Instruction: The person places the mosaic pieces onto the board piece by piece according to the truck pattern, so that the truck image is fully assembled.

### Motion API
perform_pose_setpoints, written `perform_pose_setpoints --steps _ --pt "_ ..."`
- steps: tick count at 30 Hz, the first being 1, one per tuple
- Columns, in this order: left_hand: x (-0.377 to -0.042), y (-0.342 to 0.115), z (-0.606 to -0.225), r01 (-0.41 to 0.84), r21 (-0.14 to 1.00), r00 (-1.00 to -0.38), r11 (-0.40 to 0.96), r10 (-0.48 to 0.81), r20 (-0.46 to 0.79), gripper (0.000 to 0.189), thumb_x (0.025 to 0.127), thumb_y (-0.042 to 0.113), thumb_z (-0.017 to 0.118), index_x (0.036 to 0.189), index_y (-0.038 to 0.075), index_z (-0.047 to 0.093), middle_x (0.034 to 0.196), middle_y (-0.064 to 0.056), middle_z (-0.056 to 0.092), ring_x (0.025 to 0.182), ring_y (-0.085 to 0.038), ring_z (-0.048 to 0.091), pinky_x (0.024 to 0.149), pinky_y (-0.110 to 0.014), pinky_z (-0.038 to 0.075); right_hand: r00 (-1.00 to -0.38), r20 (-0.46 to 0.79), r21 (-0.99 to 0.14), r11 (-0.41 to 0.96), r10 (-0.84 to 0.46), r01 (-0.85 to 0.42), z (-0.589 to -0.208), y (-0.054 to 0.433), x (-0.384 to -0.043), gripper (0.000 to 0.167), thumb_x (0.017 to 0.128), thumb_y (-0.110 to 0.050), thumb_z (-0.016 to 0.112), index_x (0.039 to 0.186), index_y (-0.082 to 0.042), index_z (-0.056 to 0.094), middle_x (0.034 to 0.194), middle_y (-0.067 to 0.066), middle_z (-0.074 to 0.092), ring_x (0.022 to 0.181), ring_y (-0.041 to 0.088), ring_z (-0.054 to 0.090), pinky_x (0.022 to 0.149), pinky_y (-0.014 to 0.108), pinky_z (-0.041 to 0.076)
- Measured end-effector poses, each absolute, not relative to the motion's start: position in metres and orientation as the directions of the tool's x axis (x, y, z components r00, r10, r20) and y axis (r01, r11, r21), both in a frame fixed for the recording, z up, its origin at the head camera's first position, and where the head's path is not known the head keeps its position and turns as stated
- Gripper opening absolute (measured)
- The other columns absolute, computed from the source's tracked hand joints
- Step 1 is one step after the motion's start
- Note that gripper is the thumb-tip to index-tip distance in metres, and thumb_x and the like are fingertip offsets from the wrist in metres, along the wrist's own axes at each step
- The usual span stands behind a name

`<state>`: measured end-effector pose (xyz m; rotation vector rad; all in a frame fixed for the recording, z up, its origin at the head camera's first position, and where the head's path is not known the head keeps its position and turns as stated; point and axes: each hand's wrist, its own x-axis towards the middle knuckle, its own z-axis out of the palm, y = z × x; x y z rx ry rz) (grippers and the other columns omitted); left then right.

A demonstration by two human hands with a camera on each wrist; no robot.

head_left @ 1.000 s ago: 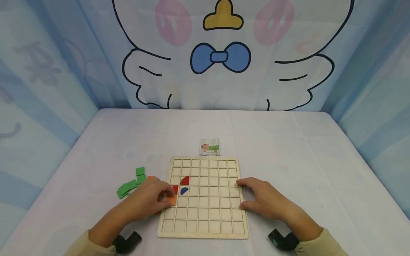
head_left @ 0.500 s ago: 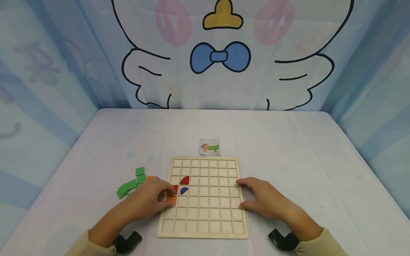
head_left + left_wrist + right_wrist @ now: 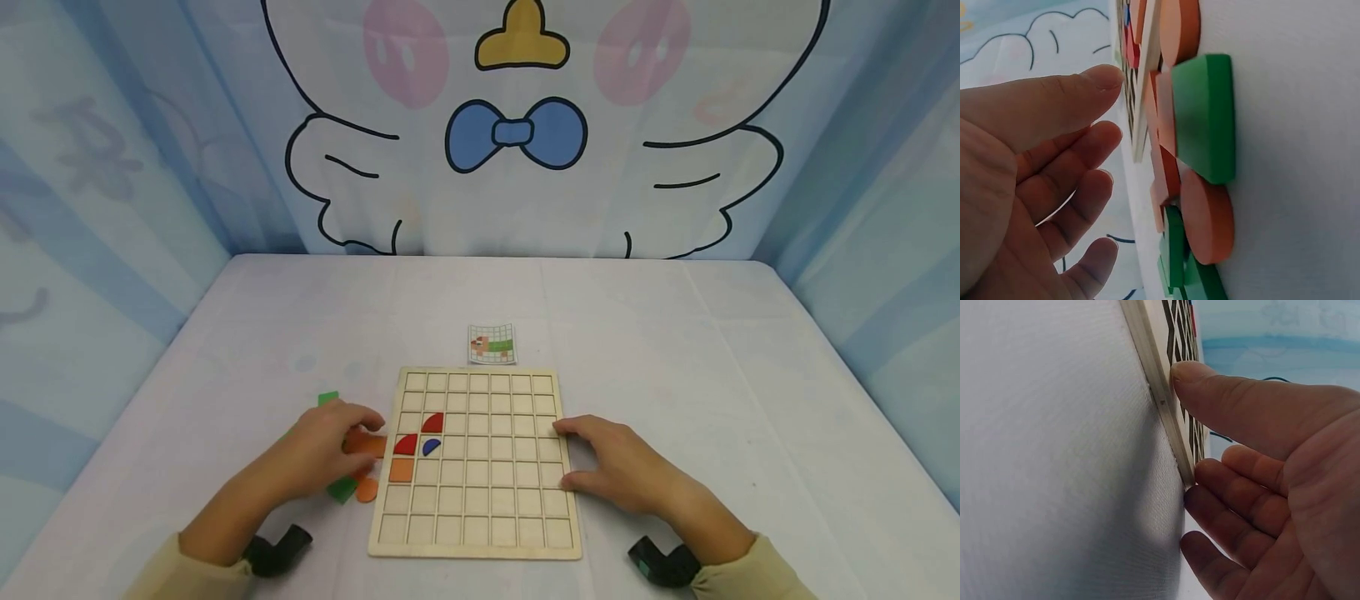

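Note:
In the head view a wooden grid board [image 3: 480, 500] lies on the table. Two red quarter-circle pieces [image 3: 433, 423], a blue half-circle piece [image 3: 431, 447] and an orange square [image 3: 401, 471] sit in cells at its left side. My left hand [image 3: 322, 454] hovers over loose pieces left of the board, thumb and fingers apart with nothing between them. Below it the left wrist view shows a green block [image 3: 1204, 119] and orange round pieces [image 3: 1208, 219]; the hand partly hides the pile in the head view. My right hand [image 3: 630, 467] touches the board's right edge, its thumb on the rim.
Behind the board lies a small picture card [image 3: 492, 345] with an orange and green figure on a grid. A white cloth covers the table [image 3: 675, 350], and a printed curtain [image 3: 517, 208] hangs at the back.
My left hand has left the orange square on the board and moved left over the loose pieces. The orange square and lower red piece now show fully. The right hand stays put.

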<state>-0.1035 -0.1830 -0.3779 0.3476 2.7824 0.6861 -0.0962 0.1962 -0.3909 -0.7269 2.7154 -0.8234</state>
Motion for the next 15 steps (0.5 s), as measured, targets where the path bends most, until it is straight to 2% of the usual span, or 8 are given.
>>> perform_pose_setpoints --steps 6,15 --pt "-0.1077 -0.1877 -0.3809 0.148 0.489 -0.935 0.86 0.283 -0.214 0.035 0.083 0.015 0.083 0.116 0.01 0.07 0.107 0.002 0.065 0.093 -0.017 0.054 0.089 -0.041 0.052 -0.857 -0.056 -0.567 0.722 -0.513 -0.396 -0.3917 0.1966 -0.0959 0.062 0.085 -0.029 0.081 0.135 -0.001 0.057 0.134 0.01 0.06 0.127 0.033 0.053 0.104 0.053 0.04" --pt "-0.112 -0.1903 -0.3871 0.138 0.504 -0.927 0.852 0.291 -0.238 0.03 0.085 0.014 0.081 0.112 0.011 0.07 0.102 0.003 0.064 0.093 -0.017 0.052 0.09 -0.04 0.051 -0.856 -0.045 -0.568 0.718 -0.516 -0.403 -0.3936 0.197 -0.0966 0.062 0.085 -0.03 0.081 0.135 -0.001 0.057 0.134 0.01 0.06 0.128 0.033 0.053 0.104 0.052 0.041"
